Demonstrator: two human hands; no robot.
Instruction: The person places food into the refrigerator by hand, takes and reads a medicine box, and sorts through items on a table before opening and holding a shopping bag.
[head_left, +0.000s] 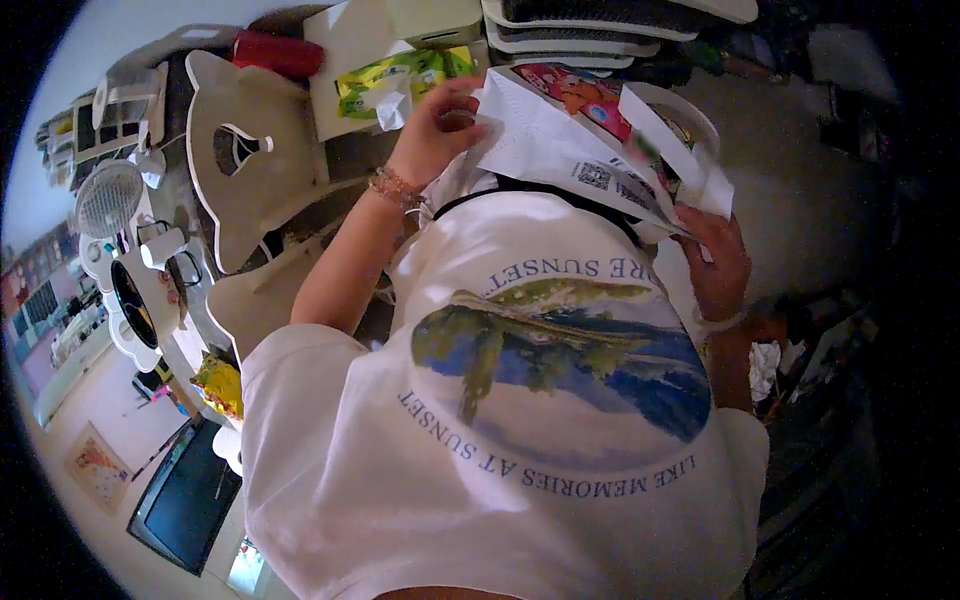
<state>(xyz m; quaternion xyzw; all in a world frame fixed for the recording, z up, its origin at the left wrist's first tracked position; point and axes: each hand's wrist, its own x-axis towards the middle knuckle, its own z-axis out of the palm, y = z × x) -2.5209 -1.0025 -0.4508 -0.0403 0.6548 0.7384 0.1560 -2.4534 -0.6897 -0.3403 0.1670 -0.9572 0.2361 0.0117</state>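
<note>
A white paper bag (540, 135) with a printed QR code rests in front of my waist, its mouth turned up and partly open. Inside it shows a red and pink printed package (580, 98); the rest of the contents is hidden. With bent fingers, my left hand (432, 138) pinches the bag's left edge. My right hand (718, 258) grips the lower right corner, the thumb near the rim. A pale strap or handle loop curves over the bag's right side.
To the left are cat-shaped white shelf boards (205, 160), a small fan (108, 198) and a dark screen (185, 495). A green and yellow tissue pack (362, 88) and a red cylinder (278, 54) lie at the top. White stacked racks (580, 45) stand behind the bag.
</note>
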